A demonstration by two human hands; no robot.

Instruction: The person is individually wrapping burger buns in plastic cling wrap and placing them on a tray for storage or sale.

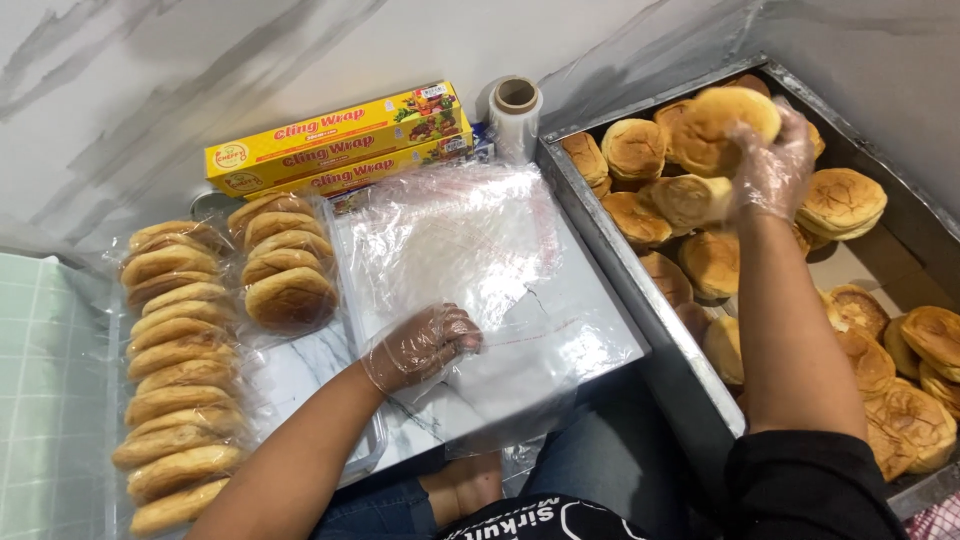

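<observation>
From the head camera, much is cut off or veiled: the metal tray (650, 290) of buns runs out of frame at the right and bottom, the person's right forearm covers several buns in it, and the long bagged row of buns (175, 380) at the left is clipped at the lower edge. Both hands wear thin clear gloves, which blur the outlines of the fingers. The right hand (772, 165) is raised over the far end of the tray, its fingers curled around the near side of a round golden bun (725, 118) and holding it just above the others; the thumb is hidden behind the bun. The left hand (420, 345) rests on a stack of clear plastic bags (470, 250) lying flat on the white marble surface (300, 375), fingers bent and narrow, seemingly pinching the top bag near its lower left corner, though the glove and the film make the grip hard to read. The held bun is well apart from the bags, across the tray's rim. Just left of the bags lies a shorter bagged row of buns (280, 260). Beyond them, against the wall, sit two yellow cling-film boxes (340, 140) and an upright roll of clear film (515, 115).
</observation>
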